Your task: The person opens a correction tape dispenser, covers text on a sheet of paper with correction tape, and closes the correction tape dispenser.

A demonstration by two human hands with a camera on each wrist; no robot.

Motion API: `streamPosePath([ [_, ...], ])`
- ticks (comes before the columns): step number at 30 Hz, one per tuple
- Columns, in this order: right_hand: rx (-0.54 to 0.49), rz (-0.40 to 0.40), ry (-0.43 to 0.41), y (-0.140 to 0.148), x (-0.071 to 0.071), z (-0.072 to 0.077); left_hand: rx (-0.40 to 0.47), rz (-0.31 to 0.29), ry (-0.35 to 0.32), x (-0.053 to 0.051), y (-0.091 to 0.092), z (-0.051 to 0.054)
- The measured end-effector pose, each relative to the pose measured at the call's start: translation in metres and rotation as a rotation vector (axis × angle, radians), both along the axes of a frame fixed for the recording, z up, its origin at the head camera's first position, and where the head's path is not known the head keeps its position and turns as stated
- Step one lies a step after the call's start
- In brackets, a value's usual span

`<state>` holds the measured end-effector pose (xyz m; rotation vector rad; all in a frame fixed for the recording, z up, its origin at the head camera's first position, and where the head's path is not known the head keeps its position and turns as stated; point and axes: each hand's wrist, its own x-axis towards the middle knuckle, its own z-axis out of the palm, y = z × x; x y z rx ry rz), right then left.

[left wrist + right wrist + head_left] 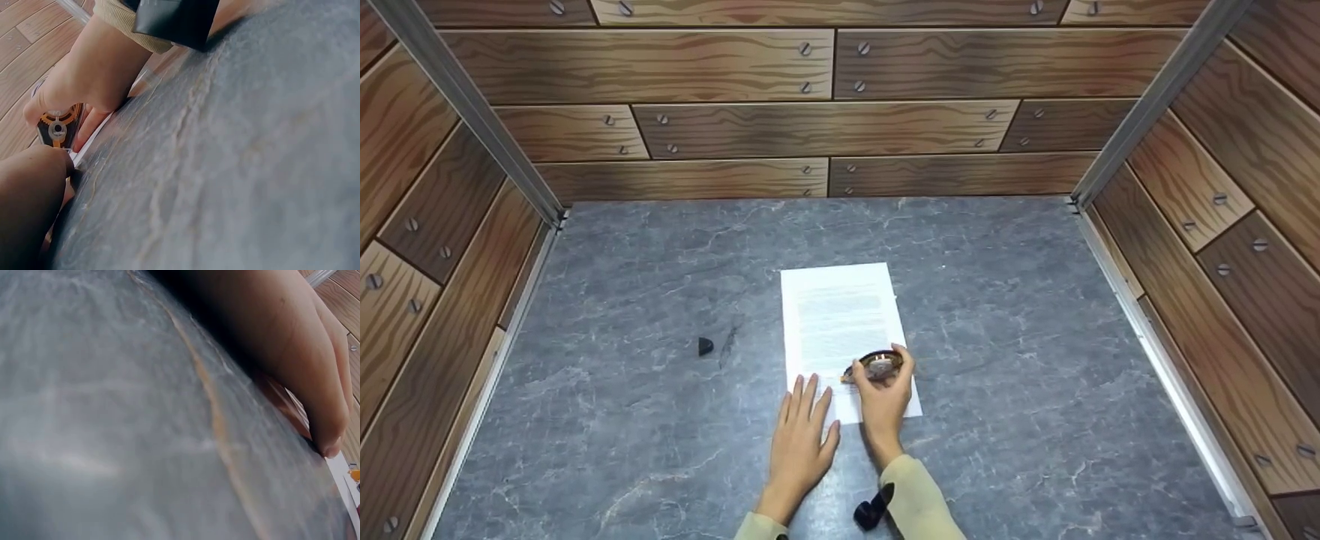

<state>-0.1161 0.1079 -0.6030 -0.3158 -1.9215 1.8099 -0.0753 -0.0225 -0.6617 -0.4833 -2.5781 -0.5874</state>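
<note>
A printed sheet of paper (pixel 844 281) lies on the grey marbled table, seen whole in the head view. My right hand (pixel 885 409) grips a correction tape (pixel 881 365) with a clear case over its lower right part. Its orange tip points left, close to the lower lines of print; whether it touches the paper I cannot tell. In the left wrist view the correction tape (pixel 57 129) shows orange gearing inside. My left hand (pixel 802 446) has its fingers extended, fingertips resting on the sheet's lower left edge. In the right wrist view my right hand (pixel 298 349) hides most of the tape.
A small black cap (pixel 705 346) lies left of the paper, beside a faint dark mark on the table. Wood-patterned panels (pixel 735 67) stand at the back and both sides, with metal posts (pixel 1140 112) in the corners. A black strap piece (pixel 874 510) hangs by the right sleeve.
</note>
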Motion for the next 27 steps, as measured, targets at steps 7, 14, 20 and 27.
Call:
streamPosePath([
  [7, 0.024, 0.03, 0.003, 0.002, -0.008, -0.015, 0.0, -0.004, 0.008, -0.001, 0.0, 0.0],
  [14, 0.077, 0.016, 0.023, 0.002, -0.015, -0.036, 0.01, -0.008, 0.009, 0.0, -0.001, 0.0],
  [20, 0.152, -0.015, 0.045, 0.001, -0.015, -0.037, 0.008, -0.005, 0.001, -0.001, 0.0, -0.001],
  [27, 0.214, -0.022, 0.047, 0.0, -0.015, -0.035, 0.016, -0.002, 0.013, -0.001, -0.001, -0.002],
])
